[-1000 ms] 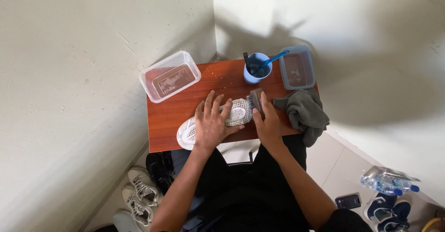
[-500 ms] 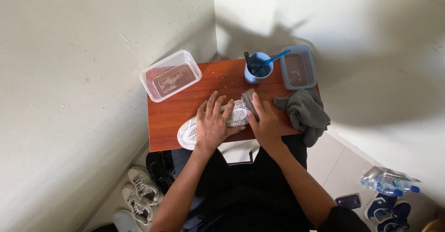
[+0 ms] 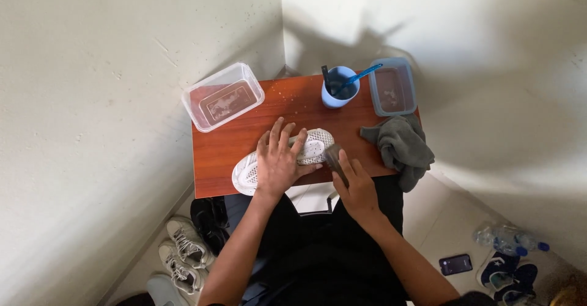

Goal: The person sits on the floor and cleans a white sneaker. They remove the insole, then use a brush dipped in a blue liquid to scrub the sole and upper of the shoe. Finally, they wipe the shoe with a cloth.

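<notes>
Desk (image 3: 244,153): small, rectangular, reddish-brown wood-grain top with a smooth sheen, set into a corner of pale plaster walls.

Shoe (image 3: 306,149): white sneaker with a knitted mesh upper, lying on its side along the near edge of the desk, toe toward the near left corner, heel toward the middle of that edge.

Left hand (image 3: 280,162): laid flat over the middle of the shoe, fingers spread, pressing it to the desk; not closed around it.

Right hand (image 3: 356,187): at the near edge, just right of the shoe's heel, fingers curled around a small dark brush (image 3: 334,157) whose upper end touches the heel.

Clear tub (image 3: 223,96): rectangular, translucent plastic with rounded corners, at the far left corner, overhanging the edge; holds murky liquid.

Cup (image 3: 339,89): round, light blue, smooth, at the middle of the far edge; a blue-handled toothbrush (image 3: 361,75) and a dark tool stand in it.

Blue-rimmed tub (image 3: 392,87): rectangular, translucent, at the far right corner; brownish liquid inside.

Cloth (image 3: 400,147): grey, soft, crumpled, draped over the right edge near the near right corner.

Floor: a pair of grey-white laced sneakers (image 3: 183,254) to the left; a dark phone (image 3: 455,264), a plastic bottle (image 3: 510,239) and navy shoes (image 3: 507,275) to the right.
</notes>
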